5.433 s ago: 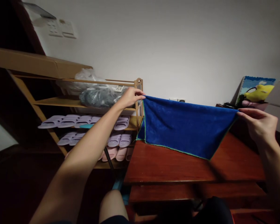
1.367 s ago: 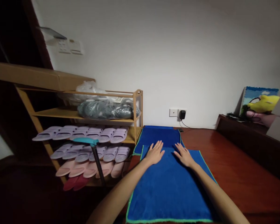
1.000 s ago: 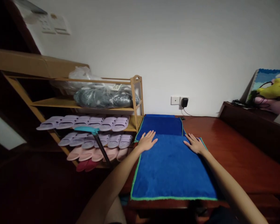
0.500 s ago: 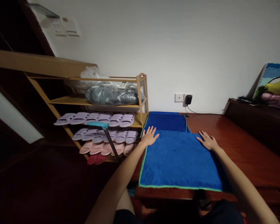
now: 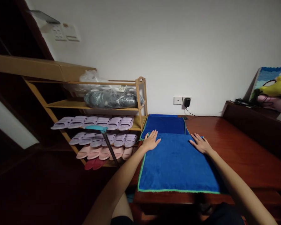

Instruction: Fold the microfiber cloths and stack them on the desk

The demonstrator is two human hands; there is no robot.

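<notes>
A blue towel (image 5: pixel 178 165) with green edging lies on the reddish-brown wooden table (image 5: pixel 243 150), its near edge close to the table's front. Beyond its fold, a darker blue section of cloth (image 5: pixel 166 124) stretches toward the wall; whether it is the same towel I cannot tell. My left hand (image 5: pixel 151 141) rests flat on the towel's far left corner, fingers spread. On the far right part, my right hand (image 5: pixel 201 143) also lies flat with its fingers apart. Neither hand grips anything.
A wooden shoe rack (image 5: pixel 140 103) at left holds lilac slippers (image 5: pixel 126 122), pink slippers (image 5: pixel 105 153) and a plastic-wrapped bundle (image 5: pixel 112 97). A cardboard box (image 5: pixel 49 69) tops it. A black plug adapter (image 5: pixel 187 102) sits in the wall socket. A yellow plush toy (image 5: pixel 277 86) stands right.
My right hand has slid a little inward, toward the left, along the towel's far edge. My left hand stays near the far left corner. The whole view has shifted slightly.
</notes>
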